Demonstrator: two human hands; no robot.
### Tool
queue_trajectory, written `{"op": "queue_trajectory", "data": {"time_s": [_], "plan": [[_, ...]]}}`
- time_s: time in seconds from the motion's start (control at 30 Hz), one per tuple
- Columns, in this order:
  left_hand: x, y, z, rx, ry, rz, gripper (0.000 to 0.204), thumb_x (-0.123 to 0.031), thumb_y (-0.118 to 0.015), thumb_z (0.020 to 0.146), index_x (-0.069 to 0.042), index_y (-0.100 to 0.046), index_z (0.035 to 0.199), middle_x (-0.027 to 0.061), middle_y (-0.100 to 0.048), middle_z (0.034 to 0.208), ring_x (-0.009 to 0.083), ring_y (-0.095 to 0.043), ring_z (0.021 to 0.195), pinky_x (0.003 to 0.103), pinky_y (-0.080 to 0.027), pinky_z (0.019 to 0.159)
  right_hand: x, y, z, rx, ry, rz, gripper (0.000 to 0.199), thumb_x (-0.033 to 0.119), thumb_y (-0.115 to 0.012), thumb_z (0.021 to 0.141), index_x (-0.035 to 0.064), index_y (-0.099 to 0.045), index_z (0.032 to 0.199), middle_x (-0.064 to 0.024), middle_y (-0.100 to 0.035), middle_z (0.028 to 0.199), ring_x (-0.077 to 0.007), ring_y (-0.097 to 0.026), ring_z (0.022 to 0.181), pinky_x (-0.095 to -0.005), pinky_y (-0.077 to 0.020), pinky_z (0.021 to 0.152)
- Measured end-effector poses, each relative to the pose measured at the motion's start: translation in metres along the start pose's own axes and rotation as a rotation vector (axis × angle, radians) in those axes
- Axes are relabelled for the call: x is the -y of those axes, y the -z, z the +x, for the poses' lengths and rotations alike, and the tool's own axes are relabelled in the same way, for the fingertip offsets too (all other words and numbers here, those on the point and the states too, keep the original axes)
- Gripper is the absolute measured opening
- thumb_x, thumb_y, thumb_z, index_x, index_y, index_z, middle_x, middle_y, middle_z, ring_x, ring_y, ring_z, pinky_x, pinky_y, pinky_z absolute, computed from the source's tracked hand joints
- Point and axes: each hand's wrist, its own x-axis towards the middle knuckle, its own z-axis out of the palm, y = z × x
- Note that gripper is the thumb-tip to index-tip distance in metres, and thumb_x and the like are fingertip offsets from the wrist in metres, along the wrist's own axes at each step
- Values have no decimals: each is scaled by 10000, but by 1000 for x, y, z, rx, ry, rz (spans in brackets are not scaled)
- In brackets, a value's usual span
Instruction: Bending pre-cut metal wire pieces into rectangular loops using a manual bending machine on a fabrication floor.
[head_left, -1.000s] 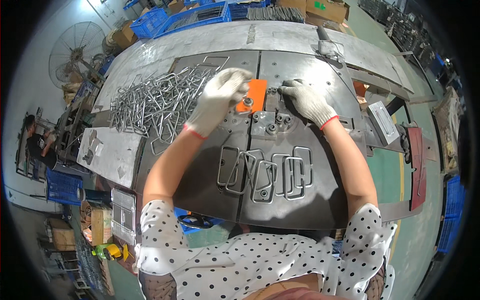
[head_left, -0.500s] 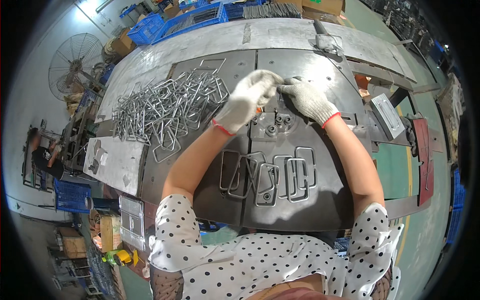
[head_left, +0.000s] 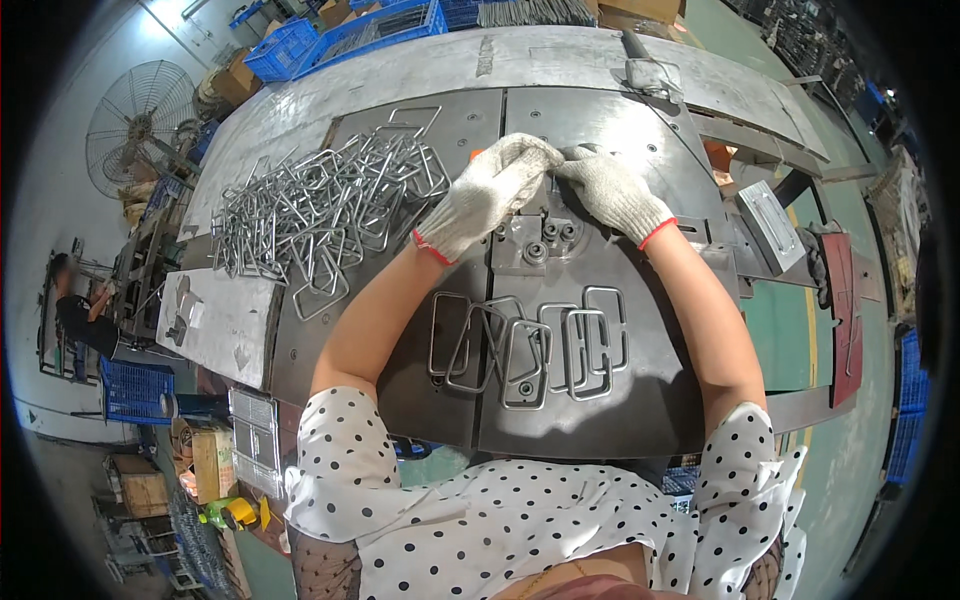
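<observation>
My left hand and my right hand, both in white knit gloves with red cuffs, meet just beyond a small bolted steel fixture on the metal worktable. Their fingers are closed and the tips nearly touch. Whatever they grip is hidden behind the gloves. A bit of orange shows beside my left fingers. Between my forearms lie several bent wire frames, rectangular with rounded corners, some overlapping. To the left of my left hand is a large tangled heap of similar wire frames.
Blue crates with metal parts stand along the far edge. At the right sits a grey metal block near a red panel. A floor fan and another person are at the far left.
Both hands stay together near the fixture, with slight finger movement. The orange bit now shows beyond my left hand instead of below it. The whole view has shifted slightly.
</observation>
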Motion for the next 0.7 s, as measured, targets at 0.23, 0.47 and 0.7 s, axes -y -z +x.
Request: {"op": "queue_trajectory", "data": {"time_s": [0.23,0.47,0.7], "plan": [[-4,-1,-1,8,6,-18,213,-176,-547,1119,-18,-674,1185,-51,-545,788,17,-428,639,204,-322,546,2,3,1,18,-5,-3,404,166,-554,965,199,-729,1327,-93,-687,1306,-326,-635,1219,-479,-522,973],[-5,-2,-2,-1,-13,16,220,-184,-539,1123,-21,-670,1193,-50,-551,786,17,-429,631,199,-321,539,0,3,1,34,-5,35,413,162,-546,968,201,-721,1341,-92,-672,1357,-327,-622,1242,-478,-504,999],[-4,0,-2,19,13,7,217,-178,-539,1122,-22,-670,1198,-53,-543,779,18,-422,627,201,-317,534,0,2,2,30,-1,24,413,178,-555,967,199,-714,1347,-91,-669,1350,-332,-610,1256,-488,-497,1003]]}}
